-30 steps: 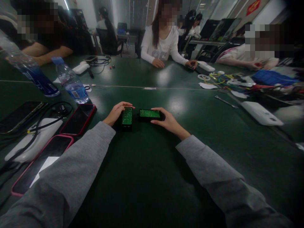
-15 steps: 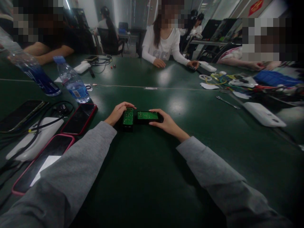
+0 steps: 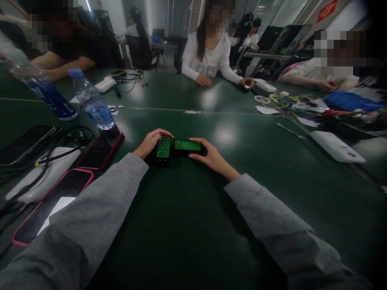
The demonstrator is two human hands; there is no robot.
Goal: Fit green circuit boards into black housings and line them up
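Two small black modules with green circuit boards on top lie side by side on the dark green table [image 3: 187, 225]. My left hand [image 3: 148, 143] curls round the left module [image 3: 163, 147], which points away from me. My right hand [image 3: 211, 155] grips the right module [image 3: 187, 145], which lies crosswise, its left end touching the left module. Both my arms wear grey sleeves.
On the left lie three phones [image 3: 101, 150], a white power strip [image 3: 45, 173] with black cable, and two water bottles [image 3: 92, 102]. At the right sit a white power strip [image 3: 337, 147], a metal tool [image 3: 288, 130] and a heap of wires [image 3: 290, 102]. Other people sit across the table.
My right hand slid its module leftwards until it met the left module. My left hand has barely moved.
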